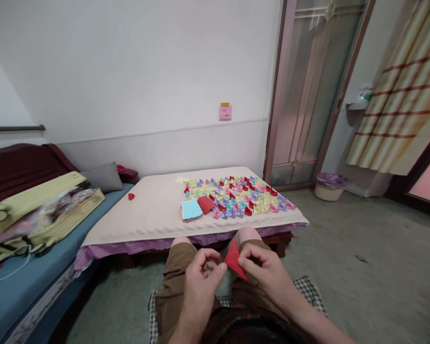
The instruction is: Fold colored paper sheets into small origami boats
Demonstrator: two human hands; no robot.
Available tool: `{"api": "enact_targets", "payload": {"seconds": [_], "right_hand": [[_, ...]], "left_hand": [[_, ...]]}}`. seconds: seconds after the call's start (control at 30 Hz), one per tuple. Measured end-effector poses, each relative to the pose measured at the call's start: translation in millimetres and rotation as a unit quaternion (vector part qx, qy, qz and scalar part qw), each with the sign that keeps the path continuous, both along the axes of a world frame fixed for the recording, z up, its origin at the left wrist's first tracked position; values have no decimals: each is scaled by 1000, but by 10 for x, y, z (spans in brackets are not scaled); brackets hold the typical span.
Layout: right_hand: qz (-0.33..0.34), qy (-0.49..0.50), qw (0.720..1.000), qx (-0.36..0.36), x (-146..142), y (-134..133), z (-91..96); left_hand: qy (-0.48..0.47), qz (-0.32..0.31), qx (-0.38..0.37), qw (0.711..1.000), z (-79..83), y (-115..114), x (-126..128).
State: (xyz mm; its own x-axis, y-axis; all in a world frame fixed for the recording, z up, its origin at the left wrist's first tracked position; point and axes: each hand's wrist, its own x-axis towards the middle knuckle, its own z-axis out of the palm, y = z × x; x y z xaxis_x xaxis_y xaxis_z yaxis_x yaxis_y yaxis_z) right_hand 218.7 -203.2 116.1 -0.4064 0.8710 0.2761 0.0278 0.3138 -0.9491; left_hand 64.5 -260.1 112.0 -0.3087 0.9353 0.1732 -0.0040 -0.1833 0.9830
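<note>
A folded piece of red origami paper (234, 261), roughly triangular, is held up between my hands above my lap. My right hand (267, 270) pinches its right side between thumb and forefinger. On the other side, my left hand (203, 279) has curled fingers, and its thumb tip meets the paper's left corner. Just beyond my knees, on the bed-like platform, lies a stack of square paper (191, 210) with a light blue sheet on top. A red sheet (206, 205) rests against the stack. Many small folded paper pieces (236, 195) in several colours stand in rows to the right.
The low platform (129, 220) has a pale cover over purple cloth. A small red item (131, 196) lies at its left. An open yellow suitcase (39, 210) sits on the blue bed (62, 248). A bin (328, 187) stands by the glass door (308, 95).
</note>
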Motion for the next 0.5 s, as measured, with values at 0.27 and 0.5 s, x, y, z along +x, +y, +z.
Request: {"api": "enact_targets", "payload": {"seconds": [0.27,0.5], "right_hand": [[-43,-84,983,161,-69,-81,-22],[-64,-68,973,213,-57,-111,-22]], "left_hand": [[59,0,26,998,-26,-12,32],[0,36,19,999,-119,12,24]]}}
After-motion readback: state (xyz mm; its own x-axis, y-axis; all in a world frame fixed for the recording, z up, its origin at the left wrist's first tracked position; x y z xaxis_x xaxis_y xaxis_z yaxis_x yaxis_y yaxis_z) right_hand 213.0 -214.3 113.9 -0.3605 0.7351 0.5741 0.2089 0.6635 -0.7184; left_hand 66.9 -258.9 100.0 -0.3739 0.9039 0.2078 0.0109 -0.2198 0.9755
